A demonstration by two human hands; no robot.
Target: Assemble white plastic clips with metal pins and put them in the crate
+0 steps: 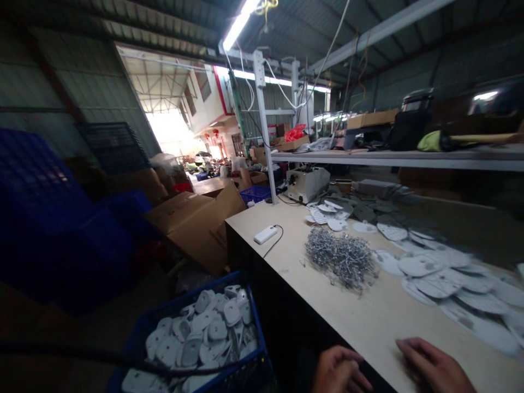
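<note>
My left hand (339, 370) is at the front edge of the table, low in the view. Its fingers are loosely bent and apart, with nothing visible in them. Over the tabletop (368, 333) to its right is my right hand (436, 367), fingers stretched out and holding nothing that I can see. Beyond the hands lies a heap of small metal wire pieces (341, 256), too fine to name for certain. Flat grey-white plastic pieces with rounded ends (438, 281) are spread in an overlapping pile on the right.
A blue crate (256, 305) full of grey-white plastic parts (204, 327) stands left of the table. A white power bank (266, 234) with a cable lies near the table's edge. Behind are a machine (307, 184), a raised shelf (368, 158) and cardboard boxes (196, 229).
</note>
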